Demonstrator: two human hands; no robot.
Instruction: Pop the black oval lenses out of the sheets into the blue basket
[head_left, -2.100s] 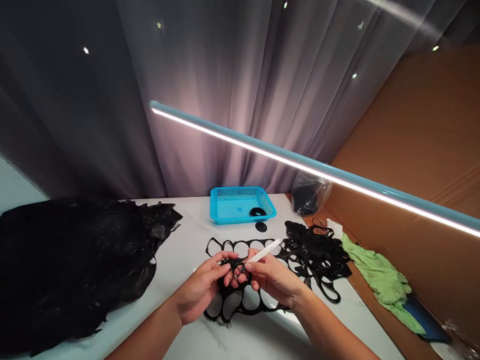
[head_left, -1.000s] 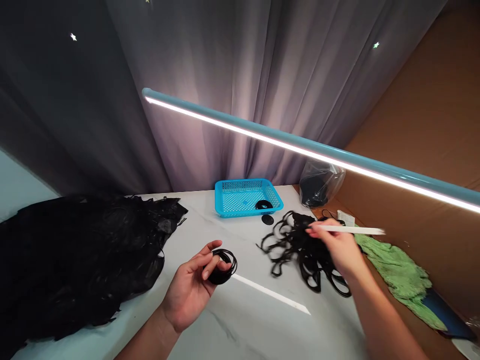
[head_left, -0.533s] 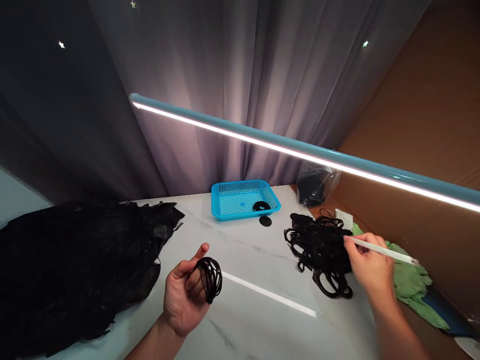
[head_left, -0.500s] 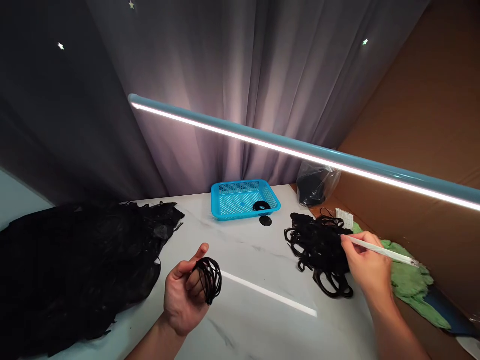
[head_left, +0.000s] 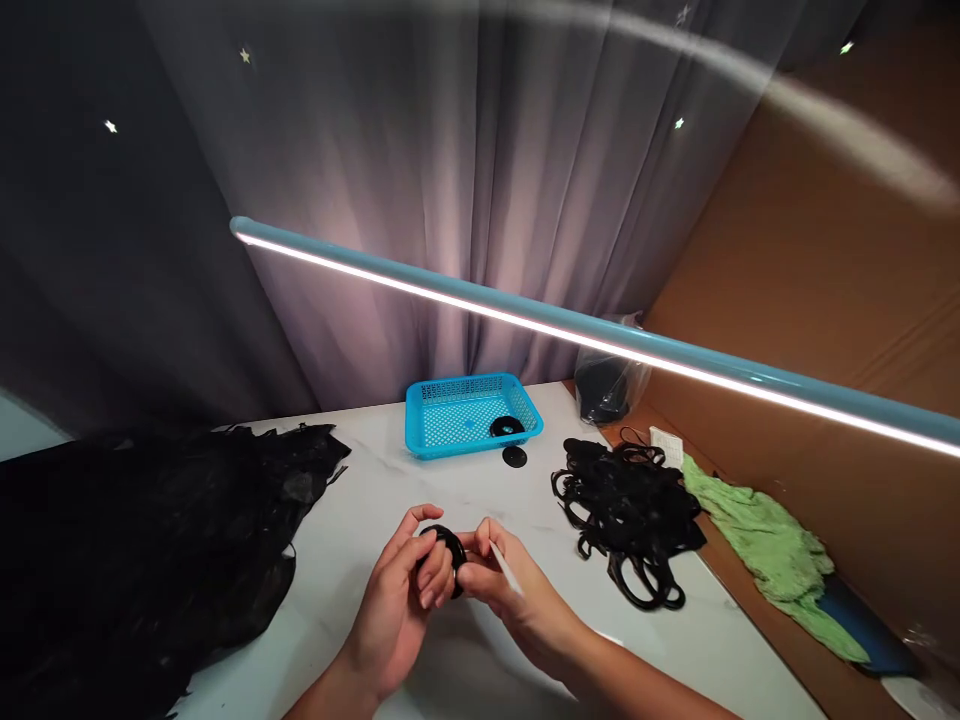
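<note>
A bundle of thin black rubbery rings (head_left: 454, 548) is looped around the fingers of my left hand (head_left: 397, 600), which curl inward near the front of the table. My right hand (head_left: 525, 595) meets it from the right, thumb and fingertips at the edge of the rings. A slim white stick-like tool (head_left: 506, 568) lies in the right hand's grip, blurred by motion; its kind is unclear. To the right lies a tangled pile of black rings and strips (head_left: 634, 515). A large heap of black, thin, sheet-like material (head_left: 142, 560) covers the table's left side.
A blue perforated basket (head_left: 411, 440) stands at the back with a black ring-shaped piece (head_left: 508, 427) inside. Beside it lies a flat black disc (head_left: 514, 457). A lit tube lamp (head_left: 480, 300) crosses above the table. Green cloth (head_left: 772, 545) and a clear bag (head_left: 611, 380) lie rightward.
My right hand has come from the black pile across to my left hand, still with the white tool. The left hand has shifted right, and its fingers now meet the right's at the rings.
</note>
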